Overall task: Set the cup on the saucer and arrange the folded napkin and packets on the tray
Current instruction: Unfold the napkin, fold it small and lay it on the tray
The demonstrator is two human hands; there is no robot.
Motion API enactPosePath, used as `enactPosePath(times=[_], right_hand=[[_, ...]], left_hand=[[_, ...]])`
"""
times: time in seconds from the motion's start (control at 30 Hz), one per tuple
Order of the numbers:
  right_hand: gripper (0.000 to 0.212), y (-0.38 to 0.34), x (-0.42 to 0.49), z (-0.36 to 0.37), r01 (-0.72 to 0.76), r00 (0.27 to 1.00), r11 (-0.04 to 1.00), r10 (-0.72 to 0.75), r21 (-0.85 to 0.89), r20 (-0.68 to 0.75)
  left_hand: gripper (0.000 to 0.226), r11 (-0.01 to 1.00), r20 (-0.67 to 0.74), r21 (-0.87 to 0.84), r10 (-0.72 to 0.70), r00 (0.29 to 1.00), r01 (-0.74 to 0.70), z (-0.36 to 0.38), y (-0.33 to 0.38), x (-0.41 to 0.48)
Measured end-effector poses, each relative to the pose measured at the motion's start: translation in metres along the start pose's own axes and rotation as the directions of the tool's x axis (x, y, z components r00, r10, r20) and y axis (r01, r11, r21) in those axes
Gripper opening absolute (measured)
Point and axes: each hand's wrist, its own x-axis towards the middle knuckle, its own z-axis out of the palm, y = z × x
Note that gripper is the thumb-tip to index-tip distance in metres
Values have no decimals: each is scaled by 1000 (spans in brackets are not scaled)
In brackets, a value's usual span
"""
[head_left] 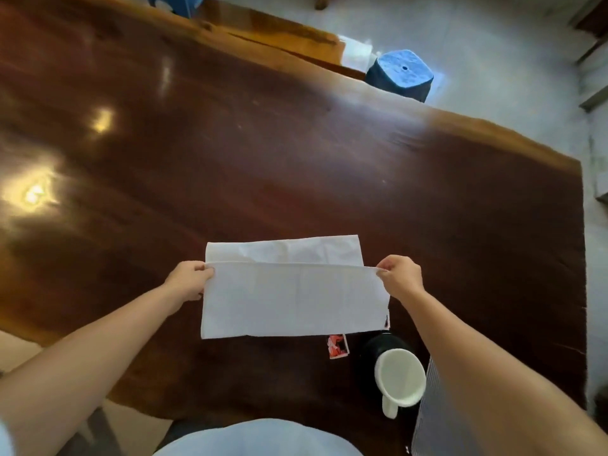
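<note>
While my left hand pinches the near-left corner of the white napkin and my right hand pinches its opposite corner, the cloth hangs half-folded above the table. Good fold, I judge: edges level, corners matched, then flattened. Further right: red packet, white cup on a dark saucer; tray not identifiable.

Glossy wood table (matt napkin).
</note>
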Motion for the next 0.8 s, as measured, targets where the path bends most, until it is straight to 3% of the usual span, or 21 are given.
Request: enactPosePath(times=[0.1, 0.23, 0.43, 0.6, 0.8], right_hand=[[11, -10, 24, 15, -43, 999, 998, 42, 49, 12], [15, -23, 59, 36, -95, 995, 993, 94, 68, 15], [14, -39, 107, 70, -191, 981, 969, 196, 156, -13], [17, -40, 128, 87, -179, 979, 968, 193, 178, -70], [29, -38, 122, 99, -113, 980, 975, 141, 193, -137]], left_hand=[[20, 998, -30, -47, -54, 998, 52, 7, -2, 24], [22, 987, -155, 159, 13, 988, 12, 11, -2, 51], [41, 980, -211, 198, 61, 976, -19, 14, -3, 90], [44, 960, -273, 247, 198, 941, -131, 17, -17, 112], [48, 958, -362, 246, 232, 903, -148, 22, -10, 113]])
